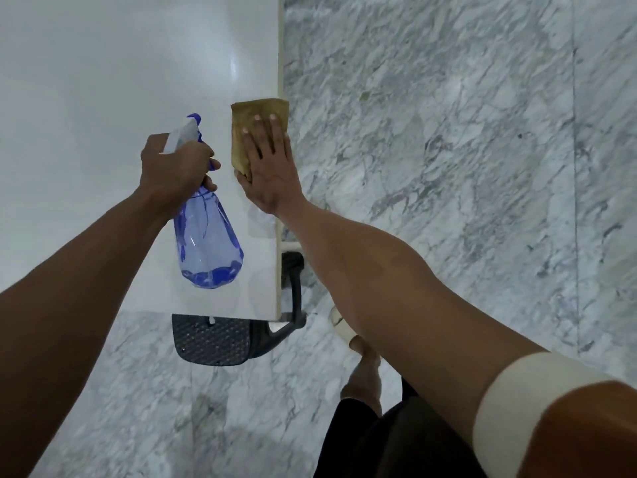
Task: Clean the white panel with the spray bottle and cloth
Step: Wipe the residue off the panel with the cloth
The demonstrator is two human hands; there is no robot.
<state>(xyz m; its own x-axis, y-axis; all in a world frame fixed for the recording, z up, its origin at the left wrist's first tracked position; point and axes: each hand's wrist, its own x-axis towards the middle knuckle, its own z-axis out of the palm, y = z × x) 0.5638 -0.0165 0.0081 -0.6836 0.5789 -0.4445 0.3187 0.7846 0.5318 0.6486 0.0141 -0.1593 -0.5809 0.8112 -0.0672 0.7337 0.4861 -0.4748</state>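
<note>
My right hand [267, 167] lay flat, fingers [262, 131] spread, pressing the tan cloth [256, 110] against the white panel [120, 98] at its right edge. My left hand [172, 167] gripped the neck of the blue spray bottle [206, 243], apparently just off the panel, fingers curled tight.

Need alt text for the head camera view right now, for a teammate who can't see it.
The right hand presses a tan cloth flat against the white panel near its right edge. The left hand holds a blue spray bottle beside it, above a marble floor.
</note>
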